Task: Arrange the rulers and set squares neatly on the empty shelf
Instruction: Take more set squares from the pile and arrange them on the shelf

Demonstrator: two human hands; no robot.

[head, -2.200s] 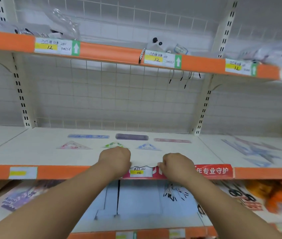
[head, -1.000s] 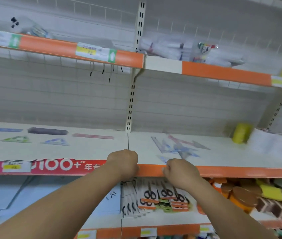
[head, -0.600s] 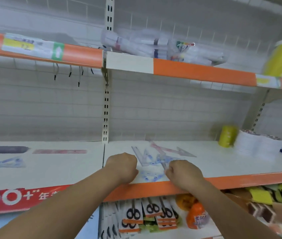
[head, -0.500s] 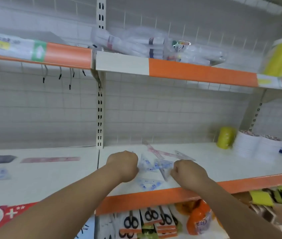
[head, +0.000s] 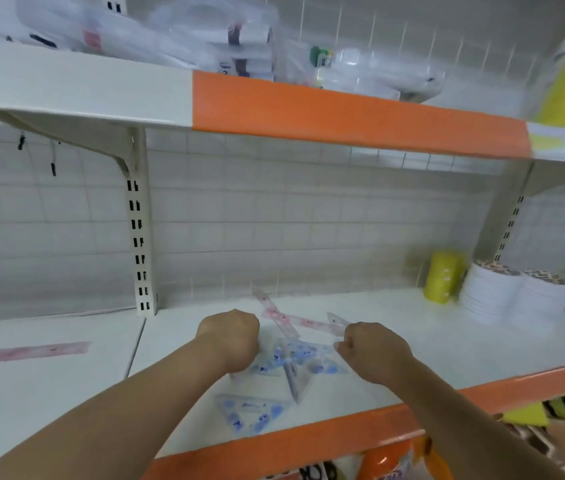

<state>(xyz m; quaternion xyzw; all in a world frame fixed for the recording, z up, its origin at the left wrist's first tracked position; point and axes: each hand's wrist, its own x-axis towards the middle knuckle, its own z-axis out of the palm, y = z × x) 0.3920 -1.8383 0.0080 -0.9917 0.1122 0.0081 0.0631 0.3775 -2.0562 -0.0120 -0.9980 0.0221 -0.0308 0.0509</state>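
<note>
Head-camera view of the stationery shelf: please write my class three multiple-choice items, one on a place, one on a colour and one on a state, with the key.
1. Where on the shelf does the lone blue-printed set square lie?
A. near the front edge
B. against the back wall
C. leaning on the upright

2. What colour is the roll standing at the back?
A. red
B. yellow
C. black

3. How do the rulers and set squares between the left hand and right hand lie?
A. in a neat row
B. crossed in a heap
C. standing upright

Key: 1 A, it lies just behind the orange edge; 2 B, it is plainly yellow; 3 B, they overlap at angles.
</note>
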